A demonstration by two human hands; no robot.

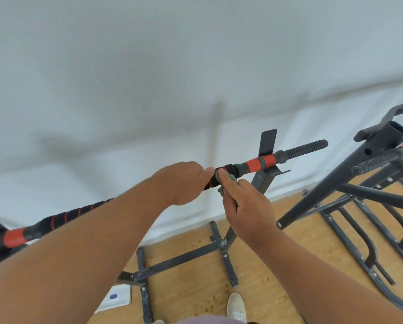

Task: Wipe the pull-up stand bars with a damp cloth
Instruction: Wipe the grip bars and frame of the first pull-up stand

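White wall behind, wood floor [191, 291] below, wiping the pull-up bar [254, 164] mid-span.

Left hand [184, 181] curls its fingers round the black foam grip, steadying the bar. Right hand [247, 206] pinches a small grey-green damp cloth [228, 180] against the bar just right of the left hand. Looks like mid-wipe; next I'd slide the cloth along toward the orange section. No containers in sight.
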